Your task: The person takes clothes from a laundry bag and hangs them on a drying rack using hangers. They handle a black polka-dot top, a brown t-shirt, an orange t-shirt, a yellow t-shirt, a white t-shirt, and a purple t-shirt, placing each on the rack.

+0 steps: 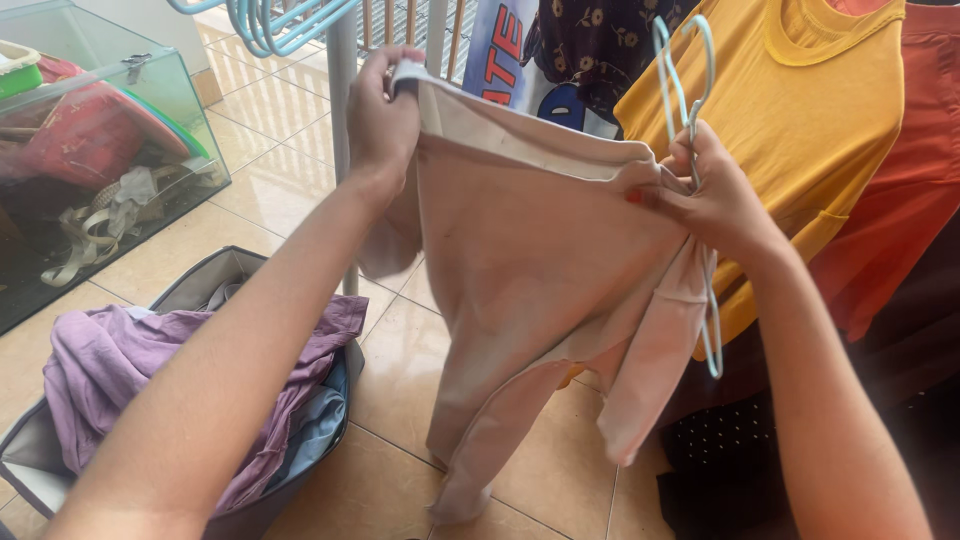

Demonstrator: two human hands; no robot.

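both hands pinch pale pink trousers (540, 260): left grip (382, 115), right grip (705, 195) (also clutching light-blue hanger (690, 110)).

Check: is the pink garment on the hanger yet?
Not yet: both hands stretch the pink garment; the light blue hanger sits outside it in the right hand.

**Laundry corner: surroundings**

A grey fabric laundry basket (190, 285) is set on the beige tiled floor (390, 380) at lower left, and a crumpled purple cloth (120, 365) is draped over its contents. A glass tank (150, 110) holding red items and pale straps is seen at upper left. A mustard-yellow T-shirt (800, 130), an orange-red shirt (900, 200) and a dark floral garment (590, 40) are hung along the right. A grey metal pole (342, 90) is placed behind.
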